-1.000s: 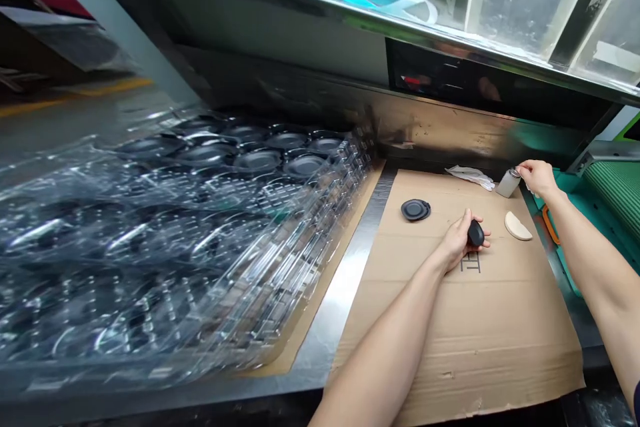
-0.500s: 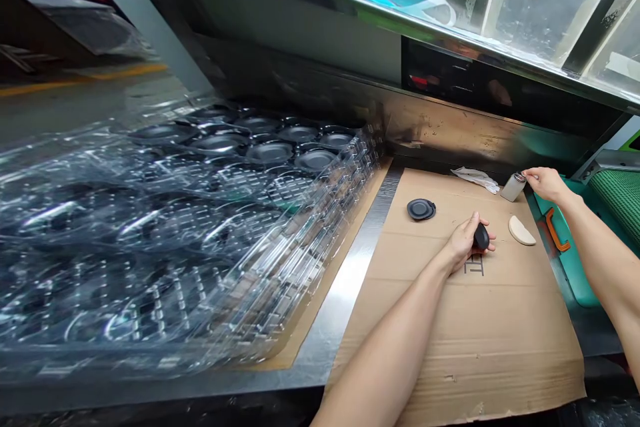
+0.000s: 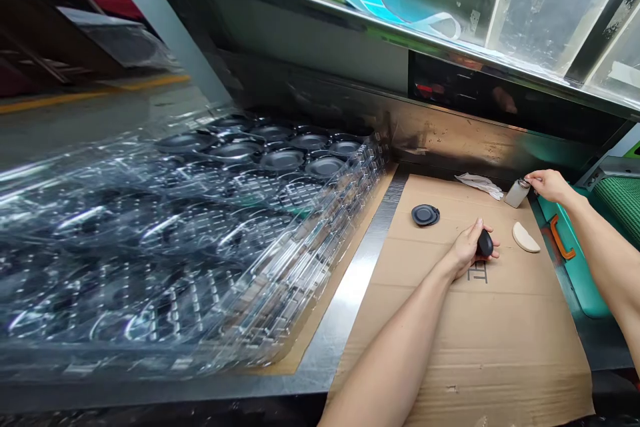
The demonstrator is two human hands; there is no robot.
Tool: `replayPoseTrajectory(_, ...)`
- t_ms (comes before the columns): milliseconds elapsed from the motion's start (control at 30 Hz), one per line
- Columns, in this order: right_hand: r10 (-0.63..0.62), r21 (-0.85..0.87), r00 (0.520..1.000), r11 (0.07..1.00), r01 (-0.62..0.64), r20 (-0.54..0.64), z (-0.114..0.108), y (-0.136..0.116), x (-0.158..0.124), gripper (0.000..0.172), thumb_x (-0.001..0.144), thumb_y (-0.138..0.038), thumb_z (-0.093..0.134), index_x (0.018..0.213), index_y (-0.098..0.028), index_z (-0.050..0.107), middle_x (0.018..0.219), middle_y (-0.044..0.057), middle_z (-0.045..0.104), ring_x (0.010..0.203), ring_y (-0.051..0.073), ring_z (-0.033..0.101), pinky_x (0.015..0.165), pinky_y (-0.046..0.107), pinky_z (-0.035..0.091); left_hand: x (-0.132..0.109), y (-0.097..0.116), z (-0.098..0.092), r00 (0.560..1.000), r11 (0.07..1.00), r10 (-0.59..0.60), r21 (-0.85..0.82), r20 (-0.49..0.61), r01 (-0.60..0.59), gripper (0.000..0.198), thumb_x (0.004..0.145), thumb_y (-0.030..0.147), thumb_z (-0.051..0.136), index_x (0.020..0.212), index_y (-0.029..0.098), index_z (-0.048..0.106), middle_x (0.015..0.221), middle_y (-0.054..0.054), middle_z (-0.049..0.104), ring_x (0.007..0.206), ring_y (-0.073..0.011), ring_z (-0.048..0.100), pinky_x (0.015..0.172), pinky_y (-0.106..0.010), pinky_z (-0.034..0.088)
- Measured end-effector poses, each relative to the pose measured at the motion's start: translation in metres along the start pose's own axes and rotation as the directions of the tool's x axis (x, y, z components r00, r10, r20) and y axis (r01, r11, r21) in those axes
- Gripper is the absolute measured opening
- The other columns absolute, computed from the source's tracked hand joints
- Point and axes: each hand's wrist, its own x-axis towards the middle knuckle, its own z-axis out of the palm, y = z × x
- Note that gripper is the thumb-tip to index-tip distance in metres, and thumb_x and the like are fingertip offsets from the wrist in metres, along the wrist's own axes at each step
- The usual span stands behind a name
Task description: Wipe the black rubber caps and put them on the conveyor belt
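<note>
My left hand (image 3: 470, 247) is wrapped round a small black rounded part (image 3: 485, 243), held just above the cardboard. At the back right, the fingers of my right hand (image 3: 547, 185) pinch at the metallic cap (image 3: 523, 183) of a small whitish bottle (image 3: 516, 195), which leans slightly. A pale half-round pad (image 3: 525, 237) lies on the cardboard between the two hands. Left of them rests a flat round black piece (image 3: 425, 215) with a raised rim. A white glove or crumpled cloth (image 3: 480, 185) lies beside the bottle.
Stacked clear plastic trays (image 3: 280, 293) with round black pieces (image 3: 283, 159) fill the left side. The cardboard sheet (image 3: 465, 347) covers the metal table (image 3: 345, 307). A teal case (image 3: 587, 280) with an orange handle (image 3: 562, 237) stands on the right. A glass-fronted panel (image 3: 530, 20) overhangs the back.
The whole view has shifted slightly, so things appear a little lower and further right. Both hands keep nearly the same positions and holds.
</note>
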Motion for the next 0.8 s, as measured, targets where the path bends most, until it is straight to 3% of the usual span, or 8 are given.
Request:
replayPoseTrajectory(433,0.005,0.002,1.000,1.000,-0.005,0.004,-0.003,0.003,0.003,0.036,0.096,-0.023,0.053,0.118,-0.018,0.082,0.108,0.010,0.081,0.100,0.025,0.074,0.090,0.030,0.053,0.000,0.003,-0.001,0.999,0.992,0.036,-0.119,-0.025,-0.039,0.066,0.096,0.080,0.040,0.110,0.018,0.057,0.083,-0.009,0.070,0.052,-0.0149,0.065,0.046,-0.021,0.039)
replayPoseTrajectory(533,0.021,0.014,1.000,1.000,-0.021,-0.010,-0.004,0.003,0.001,0.036,0.095,-0.025,0.054,0.116,-0.018,0.082,0.104,0.010,0.082,0.095,0.024,0.073,0.087,0.030,0.053,0.002,0.002,-0.004,0.999,0.988,0.043,-0.151,0.001,-0.042,0.058,0.100,0.072,0.041,0.110,0.017,0.059,0.084,-0.008,0.068,0.050,-0.0140,0.062,0.044,-0.022,0.035)
replayPoseTrajectory(667,0.051,0.047,0.999,0.998,-0.051,-0.004,-0.006,0.001,0.000,0.034,0.094,-0.028,0.056,0.113,-0.020,0.083,0.097,0.008,0.081,0.089,0.022,0.072,0.083,0.029,0.053,0.004,0.001,-0.006,0.999,0.983,0.037,-0.183,0.021,-0.032,0.041,0.102,0.048,0.039,0.113,0.015,0.062,0.087,-0.007,0.067,0.049,-0.0126,0.058,0.043,-0.022,0.031)
replayPoseTrajectory(800,0.069,0.098,0.998,0.993,-0.067,-0.012,-0.013,-0.004,-0.003,0.030,0.090,-0.029,0.061,0.108,-0.019,0.084,0.090,0.008,0.081,0.084,0.022,0.071,0.082,0.031,0.053,0.003,0.003,-0.004,0.999,0.985,0.006,-0.174,0.033,0.000,0.039,0.104,0.038,0.034,0.116,0.014,0.062,0.091,-0.010,0.068,0.050,-0.0124,0.058,0.044,-0.023,0.032)
